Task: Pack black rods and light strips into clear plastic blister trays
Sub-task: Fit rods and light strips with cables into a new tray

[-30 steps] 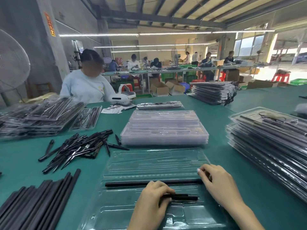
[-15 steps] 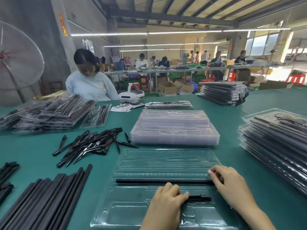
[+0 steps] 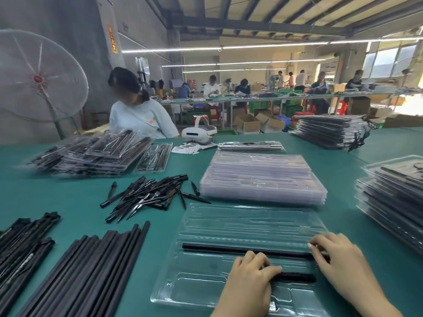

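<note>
Both hands' grips [image 3: 250,274] [image 3: 337,259] press rods [image 3: 242,250] into tray [image 3: 229,225].

short rod [image 3: 295,277]: left end covered by left hand [image 3: 248,280] | long rod [image 3: 240,250]: right end hidden under right hand [image 3: 343,268] | tray [image 3: 229,225]: near edge cut off at frame bottom | rod pile [image 3: 91,275], lower left: cropped by frame edge | filled trays [image 3: 393,197], right: cropped | far workers, upper centre: too small to be made out

clear blister tray [image 3: 229,227]: flat on green table, open | long black rod [image 3: 229,247]: lying crosswise in tray channel | short black rod [image 3: 297,277]: lying in nearer slot, left end covered
</note>
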The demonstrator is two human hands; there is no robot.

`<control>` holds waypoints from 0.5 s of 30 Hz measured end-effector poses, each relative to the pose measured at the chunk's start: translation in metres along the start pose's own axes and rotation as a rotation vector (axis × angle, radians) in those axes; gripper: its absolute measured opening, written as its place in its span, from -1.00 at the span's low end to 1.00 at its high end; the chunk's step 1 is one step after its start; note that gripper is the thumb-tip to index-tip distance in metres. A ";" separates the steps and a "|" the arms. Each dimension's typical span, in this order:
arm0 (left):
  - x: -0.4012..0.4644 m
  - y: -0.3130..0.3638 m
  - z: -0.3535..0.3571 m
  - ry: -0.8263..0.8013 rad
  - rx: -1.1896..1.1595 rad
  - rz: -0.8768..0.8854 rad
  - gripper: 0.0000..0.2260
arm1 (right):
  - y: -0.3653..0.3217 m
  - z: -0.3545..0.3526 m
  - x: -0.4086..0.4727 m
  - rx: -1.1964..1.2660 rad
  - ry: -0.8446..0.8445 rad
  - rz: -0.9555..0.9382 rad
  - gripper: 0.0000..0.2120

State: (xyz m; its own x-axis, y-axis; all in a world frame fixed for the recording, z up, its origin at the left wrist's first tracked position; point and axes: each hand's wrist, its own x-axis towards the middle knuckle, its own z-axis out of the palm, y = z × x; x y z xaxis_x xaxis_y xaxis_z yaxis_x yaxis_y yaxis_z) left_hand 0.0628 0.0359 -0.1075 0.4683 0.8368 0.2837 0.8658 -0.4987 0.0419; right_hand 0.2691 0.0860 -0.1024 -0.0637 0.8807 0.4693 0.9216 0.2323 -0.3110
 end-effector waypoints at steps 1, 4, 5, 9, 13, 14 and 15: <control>0.000 0.000 0.001 0.016 -0.002 0.001 -0.62 | -0.001 0.001 -0.001 0.017 0.021 -0.023 -0.92; -0.001 -0.004 -0.006 0.084 -0.170 0.031 -0.67 | -0.014 0.002 -0.004 0.173 0.077 -0.187 -0.90; 0.001 -0.008 -0.009 0.072 -0.255 0.019 -0.68 | -0.021 0.002 -0.005 0.230 0.064 -0.260 -0.86; -0.005 -0.029 -0.020 0.001 -0.475 -0.062 -0.70 | -0.041 0.008 -0.010 0.249 -0.105 -0.550 -0.93; -0.024 -0.076 -0.040 0.060 -0.361 -0.199 -0.74 | -0.037 0.008 -0.012 0.283 -0.212 -0.509 -0.81; -0.029 -0.092 -0.046 0.102 -0.325 -0.270 -0.76 | -0.037 0.007 -0.012 0.287 -0.213 -0.504 -0.79; -0.035 -0.109 -0.055 0.138 -0.278 -0.348 -0.77 | -0.038 0.006 -0.012 0.278 -0.214 -0.508 -0.77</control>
State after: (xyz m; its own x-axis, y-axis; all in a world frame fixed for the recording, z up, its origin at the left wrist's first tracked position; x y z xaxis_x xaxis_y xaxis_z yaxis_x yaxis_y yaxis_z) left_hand -0.0575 0.0483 -0.0696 0.1143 0.9364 0.3318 0.8779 -0.2515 0.4074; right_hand 0.2328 0.0694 -0.1015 -0.5706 0.6881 0.4483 0.6233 0.7182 -0.3091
